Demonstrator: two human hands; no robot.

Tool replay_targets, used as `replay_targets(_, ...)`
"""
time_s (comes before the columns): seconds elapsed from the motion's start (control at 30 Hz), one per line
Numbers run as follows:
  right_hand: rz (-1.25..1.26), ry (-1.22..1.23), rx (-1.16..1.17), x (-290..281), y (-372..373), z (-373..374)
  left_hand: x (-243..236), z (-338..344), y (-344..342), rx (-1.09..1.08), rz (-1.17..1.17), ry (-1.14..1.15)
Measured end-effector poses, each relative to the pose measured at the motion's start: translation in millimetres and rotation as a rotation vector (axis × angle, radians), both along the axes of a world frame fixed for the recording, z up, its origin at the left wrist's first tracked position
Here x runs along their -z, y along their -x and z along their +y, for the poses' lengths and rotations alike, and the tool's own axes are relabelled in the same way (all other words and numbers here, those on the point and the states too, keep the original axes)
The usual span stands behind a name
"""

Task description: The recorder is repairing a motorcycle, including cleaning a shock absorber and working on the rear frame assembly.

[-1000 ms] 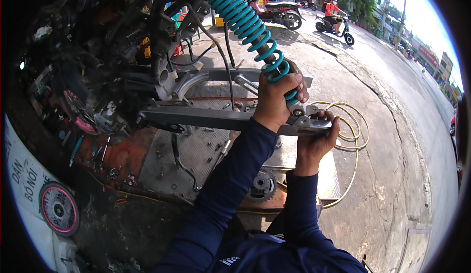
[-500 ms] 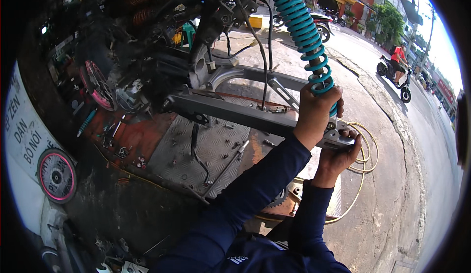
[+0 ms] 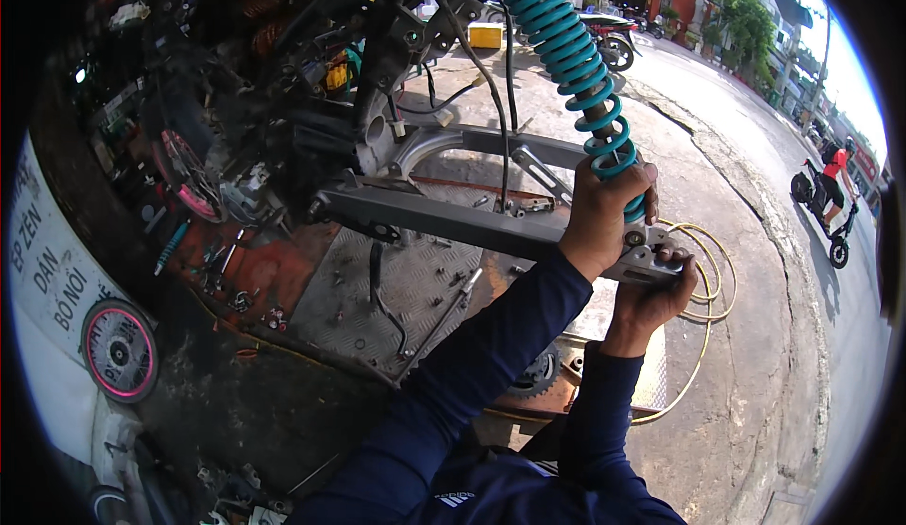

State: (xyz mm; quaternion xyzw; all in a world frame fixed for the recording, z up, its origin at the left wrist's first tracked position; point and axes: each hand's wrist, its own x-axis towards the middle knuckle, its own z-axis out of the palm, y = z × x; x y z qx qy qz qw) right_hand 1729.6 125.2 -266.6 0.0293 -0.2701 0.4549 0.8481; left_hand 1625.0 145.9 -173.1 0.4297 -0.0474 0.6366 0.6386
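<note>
A shock absorber with a teal coil spring (image 3: 559, 36) slants down from the motorcycle frame (image 3: 385, 63) to the rear of the grey swingarm (image 3: 444, 221). My left hand (image 3: 604, 218) is closed around the spring's lower coils, thumb across the front. Just below, my right hand (image 3: 653, 300) grips the swingarm's end from underneath, fingers curled up over its edge. The shock's lower end sits at the bracket (image 3: 638, 239) there, between my hands; whether a bolt passes through it I cannot tell. Black cables (image 3: 472, 53) hang beside the frame.
Below the swingarm, a metal work platform (image 3: 377, 289) carries scattered bolts and a long bar tool (image 3: 444, 322). A yellow hose (image 3: 706, 336) loops on the pavement at right. A pink-rimmed wheel (image 3: 120, 351) leans at left. Someone rides a scooter (image 3: 830, 200) on the street.
Both hands keep their holds on the shock absorber and swingarm. The view has shifted slightly, and the scooter rider has moved to the right and nearer.
</note>
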Motion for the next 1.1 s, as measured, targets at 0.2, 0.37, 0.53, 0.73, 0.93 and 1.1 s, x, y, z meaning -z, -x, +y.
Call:
replay_targets(0.2, 0.034, -0.233, -0.363, -3.3, -6.2, -1.1, -6.1, -6.6, 30.3, -0.454, 0.639, -0.149)
replay_targets(0.37, 0.211, 0.120, -0.203, -7.3, -7.4, -2.3, -4.3, -3.5, 55.4, -0.335, 0.879, -0.413)
replay_targets(0.53, 0.142, 0.178, -0.202, -6.6, -9.2, -2.2, 0.0, -2.7, 52.3, -0.436, 0.913, -0.426)
replay_targets(0.73, 0.154, 0.165, -0.157, 0.4, -3.8, -1.0, 1.3, -2.2, 50.6, -0.387, 0.849, -0.450)
replay_targets(0.93, 0.153, 0.154, -0.120, -1.8, -1.9, -1.4, 1.3, -0.5, 51.8, -0.308, 0.874, -0.403)
replay_targets(1.1, 0.191, 0.180, -0.141, -6.5, -2.2, -0.3, 0.3, -0.4, 49.3, -0.364, 0.867, -0.433)
